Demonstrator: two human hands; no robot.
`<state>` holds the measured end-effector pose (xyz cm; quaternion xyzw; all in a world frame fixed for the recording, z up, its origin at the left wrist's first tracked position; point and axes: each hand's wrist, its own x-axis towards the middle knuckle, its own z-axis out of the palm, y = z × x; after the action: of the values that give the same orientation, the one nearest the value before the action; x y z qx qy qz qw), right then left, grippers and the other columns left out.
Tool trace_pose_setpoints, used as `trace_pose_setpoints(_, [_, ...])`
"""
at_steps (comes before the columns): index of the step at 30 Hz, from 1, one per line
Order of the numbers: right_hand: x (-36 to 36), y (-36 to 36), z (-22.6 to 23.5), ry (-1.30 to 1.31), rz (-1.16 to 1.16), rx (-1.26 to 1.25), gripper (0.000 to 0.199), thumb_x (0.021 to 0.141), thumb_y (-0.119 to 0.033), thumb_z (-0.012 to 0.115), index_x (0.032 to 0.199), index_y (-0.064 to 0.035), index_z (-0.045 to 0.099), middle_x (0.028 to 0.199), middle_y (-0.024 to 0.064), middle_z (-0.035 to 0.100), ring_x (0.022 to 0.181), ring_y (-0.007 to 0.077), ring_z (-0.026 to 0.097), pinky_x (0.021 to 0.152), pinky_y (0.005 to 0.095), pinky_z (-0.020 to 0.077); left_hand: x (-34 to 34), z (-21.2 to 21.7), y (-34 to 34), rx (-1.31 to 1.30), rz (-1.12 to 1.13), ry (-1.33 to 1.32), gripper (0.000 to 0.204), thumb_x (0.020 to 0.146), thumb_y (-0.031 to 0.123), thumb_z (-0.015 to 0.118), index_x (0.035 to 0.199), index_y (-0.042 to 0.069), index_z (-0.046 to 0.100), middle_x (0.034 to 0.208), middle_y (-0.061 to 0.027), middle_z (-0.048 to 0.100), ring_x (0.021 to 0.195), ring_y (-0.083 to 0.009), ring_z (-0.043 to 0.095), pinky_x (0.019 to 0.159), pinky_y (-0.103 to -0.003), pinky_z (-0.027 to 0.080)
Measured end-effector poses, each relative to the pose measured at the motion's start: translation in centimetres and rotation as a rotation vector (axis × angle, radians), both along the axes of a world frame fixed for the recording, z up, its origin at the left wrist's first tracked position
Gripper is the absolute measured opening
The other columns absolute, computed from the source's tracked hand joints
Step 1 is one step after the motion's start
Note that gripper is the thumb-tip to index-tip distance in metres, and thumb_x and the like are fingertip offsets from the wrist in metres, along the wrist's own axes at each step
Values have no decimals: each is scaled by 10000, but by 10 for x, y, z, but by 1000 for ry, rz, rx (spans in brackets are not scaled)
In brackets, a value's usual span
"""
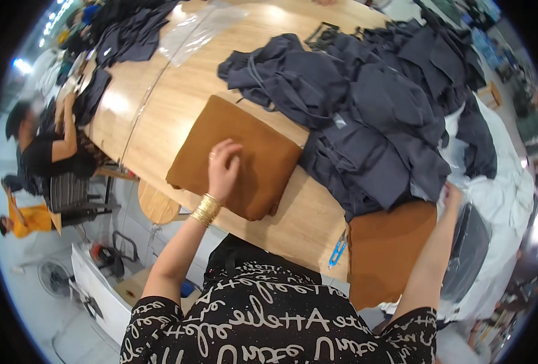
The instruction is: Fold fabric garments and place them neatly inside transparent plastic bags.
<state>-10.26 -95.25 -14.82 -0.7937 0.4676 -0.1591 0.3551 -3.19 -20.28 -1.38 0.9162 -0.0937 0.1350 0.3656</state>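
A folded brown garment (244, 145) lies on the wooden table (159, 103) near its front edge. My left hand (223, 167) rests flat on this brown fabric, fingers apart, with gold bangles at the wrist. My right hand (452, 195) reaches out to the right, at the edge of a heap of dark navy garments (378, 109), and touches clear plastic wrapping (463, 242) there. Whether it grips anything I cannot tell. A second brown piece (384, 249) lies below the navy heap.
Small blue thread snips (337, 250) lie at the table's front edge. A clear plastic bag (199, 27) and more dark garments (129, 36) sit at the far end. White fabric (505, 188) lies to the right. Two other people (44, 155) are at the left, below the table.
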Motion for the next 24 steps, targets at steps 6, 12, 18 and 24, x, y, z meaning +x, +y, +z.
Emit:
trace_pose_setpoints(6, [-27, -128, 234, 381, 357, -871, 291, 872, -242, 466, 850, -31, 665, 785, 163, 657, 681, 320, 599, 653, 429, 450, -56, -16, -16, -60, -157, 119, 190, 801, 71, 595, 980, 115, 642, 1191, -157, 528, 1090, -337, 498, 920, -413, 408])
trace_pose_setpoints(12, [-15, -55, 366, 39, 77, -801, 339, 917, -268, 414, 1142, -130, 625, 934, 119, 666, 793, 249, 623, 750, 350, 470, -46, -11, -11, -184, -191, 180, 168, 824, 77, 580, 975, 109, 646, 1214, -157, 507, 1094, -331, 507, 916, -397, 425])
trace_pose_setpoints(18, [47, 213, 399, -117, 784, -561, 305, 912, -224, 441, 1047, -53, 654, 825, 13, 616, 618, 90, 502, 537, 231, 393, -21, 34, 7, -375, -227, 230, 269, 815, 2, 570, 1066, 87, 621, 1274, -134, 461, 1171, -301, 465, 958, -371, 410])
trace_pose_setpoints(24, [84, 492, 387, 280, 1329, -144, 264, 906, -263, 536, 991, -31, 629, 607, 95, 553, 538, 175, 549, 515, 317, 435, 20, 166, 15, 20, -412, -482, 481, 757, 127, 692, 1217, 160, 556, 1333, -92, 424, 1268, -259, 362, 1073, -447, 239])
